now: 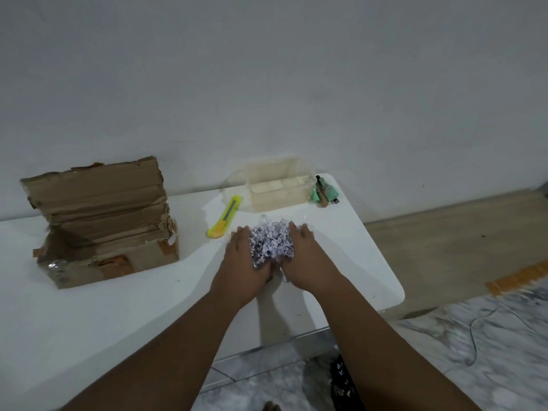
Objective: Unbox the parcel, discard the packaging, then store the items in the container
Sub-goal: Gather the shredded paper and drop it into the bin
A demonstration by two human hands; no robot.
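Two hands are seen at frame centre, placed against either side of a heap of shredded paper point(271, 243) on the white desk point(118, 321). The left hand point(237, 258) is laid flat against the heap's left side, fingers fairly straight and close together, pointing away from the camera. The right hand point(308, 256) is held the same way against the right side. The paper is pressed between the two palms; nothing is pinched. The thumbs are hidden by the paper, so their position cannot be told.

The cardboard box point(100, 221) is found at the left of the frame, standing on the desk well apart from the hands. Its torn flap is raised open, and brown tape patches are seen on its front. A yellow-green utility knife point(225, 216) is laid on the desk between the box and the heap, near the left hand but not touched.

The clear plastic container point(280, 189) is set at the desk's far edge, just above the heap in the frame, with no lid on it. Small green items point(324, 192) are lying just to its right, outside it; what exactly they are cannot be told.

A pale wall point(267, 84) fills the upper half. Marbled floor point(444, 366) is seen at lower right, with a thin cable point(474, 336) lying on it.
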